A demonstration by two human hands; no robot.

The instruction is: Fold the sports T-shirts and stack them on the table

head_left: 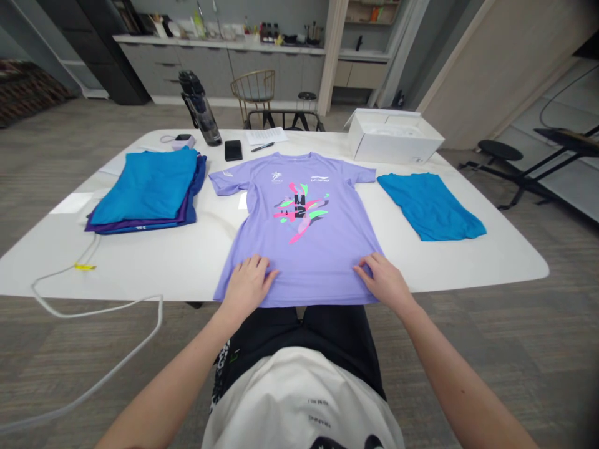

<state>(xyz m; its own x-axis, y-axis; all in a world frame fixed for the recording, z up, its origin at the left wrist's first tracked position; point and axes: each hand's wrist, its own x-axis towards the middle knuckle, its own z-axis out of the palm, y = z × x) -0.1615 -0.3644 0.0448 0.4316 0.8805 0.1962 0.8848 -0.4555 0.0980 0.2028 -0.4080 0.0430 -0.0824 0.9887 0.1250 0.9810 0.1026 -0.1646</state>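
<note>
A light purple T-shirt (322, 243) lies spread out, front up, on the white table (486, 265). Its collar points away from me and its hem hangs slightly over the near edge. Pink, green and black graphics cover its chest. My left hand (250, 280) rests on the lower left of the shirt, fingers on the fabric and thumb apart. On the lower right side lies my right hand (382, 279), its thumb and forefinger apart, touching the cloth. A folded blue garment (433, 206) is to the right. Stacked at the left are folded blue and purple garments (147, 187).
Toward the back stand a dark water bottle (201, 109) and a white box (395, 137). Between them are a black wallet-like item (233, 150), a pen (262, 147) and papers (266, 135). A white cable (116, 305) droops off the left front edge.
</note>
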